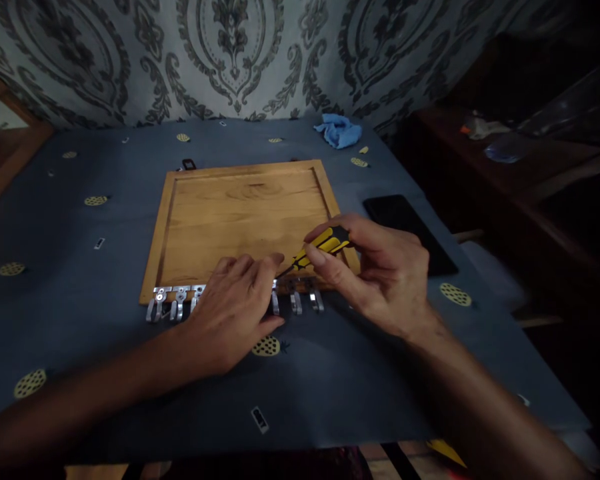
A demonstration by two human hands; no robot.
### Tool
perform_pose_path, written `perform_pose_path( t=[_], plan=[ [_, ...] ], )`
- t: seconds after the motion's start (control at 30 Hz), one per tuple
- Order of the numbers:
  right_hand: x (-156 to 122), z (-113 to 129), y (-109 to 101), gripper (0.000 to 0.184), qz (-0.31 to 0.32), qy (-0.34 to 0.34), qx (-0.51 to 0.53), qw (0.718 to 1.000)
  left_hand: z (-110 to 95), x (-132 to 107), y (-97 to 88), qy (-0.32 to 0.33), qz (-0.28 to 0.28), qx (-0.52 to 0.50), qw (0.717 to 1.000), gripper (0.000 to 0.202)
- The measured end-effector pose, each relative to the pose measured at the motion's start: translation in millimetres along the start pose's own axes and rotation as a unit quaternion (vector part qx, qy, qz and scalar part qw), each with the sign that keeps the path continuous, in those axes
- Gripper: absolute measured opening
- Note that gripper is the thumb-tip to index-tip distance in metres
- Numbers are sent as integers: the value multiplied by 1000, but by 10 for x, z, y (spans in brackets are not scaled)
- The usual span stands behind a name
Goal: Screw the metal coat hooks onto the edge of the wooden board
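Note:
A framed wooden panel [250, 220] lies on the table with a row of metal hooks [179, 303] along its near edge. Across the middle of those hooks rests my left hand [235, 307], fingers stretched over the panel's edge and thumb apart below; some hooks are hidden under it. My right hand [385, 280] pinches a yellow-and-black screwdriver [320, 248] by its handle between thumb and fingers. The screwdriver is tilted, its tip pointing down at the hook row beside my left fingertips. Whether the tip sits in a screw, I cannot tell.
A dark flat device [415, 233] lies right of the panel, partly behind my right hand. A crumpled blue cloth [339, 131] is at the back of the blue pineapple-print tablecloth [105, 247]. Patterned fabric [230, 60] stands behind. Dark wooden furniture [520, 167] is at the right.

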State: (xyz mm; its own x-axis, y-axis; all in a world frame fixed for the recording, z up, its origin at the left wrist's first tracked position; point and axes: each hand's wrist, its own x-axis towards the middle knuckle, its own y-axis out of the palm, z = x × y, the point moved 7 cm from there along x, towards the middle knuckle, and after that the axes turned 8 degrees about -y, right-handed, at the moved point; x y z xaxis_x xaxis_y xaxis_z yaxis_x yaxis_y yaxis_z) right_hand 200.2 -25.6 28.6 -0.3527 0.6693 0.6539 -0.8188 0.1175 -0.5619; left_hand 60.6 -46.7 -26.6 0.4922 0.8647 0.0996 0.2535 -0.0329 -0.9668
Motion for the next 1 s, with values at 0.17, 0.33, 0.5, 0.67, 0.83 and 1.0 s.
perform_pose_path(
  t=[0.17, 0.33, 0.5, 0.67, 0.83, 1.0],
  plan=[
    [1, 2, -3, 11, 1, 3, 4, 1000, 5, 4, -3, -3, 1, -9, 1000, 69],
    [6, 18, -5, 10, 4, -5, 3, 1000, -9, 9, -10, 2, -6, -11, 1000, 73],
    [7, 11, 3, 13, 6, -11, -7, 1000, 0, 9, -7, -8, -12, -17, 1000, 74],
    [9, 18, -2, 14, 1, -21, -6, 1000, 2, 18, -1, -18, 3, -27, 999, 73],
    [-5, 9, 3, 13, -8, -21, -6, 1000, 10, 52, 22, -27, 38, -23, 999, 70],
    [-49, -3, -66, 4, -88, 6, 0, 996, 89, 61, -256, -46, 4, -69, 997, 67]
  ],
)
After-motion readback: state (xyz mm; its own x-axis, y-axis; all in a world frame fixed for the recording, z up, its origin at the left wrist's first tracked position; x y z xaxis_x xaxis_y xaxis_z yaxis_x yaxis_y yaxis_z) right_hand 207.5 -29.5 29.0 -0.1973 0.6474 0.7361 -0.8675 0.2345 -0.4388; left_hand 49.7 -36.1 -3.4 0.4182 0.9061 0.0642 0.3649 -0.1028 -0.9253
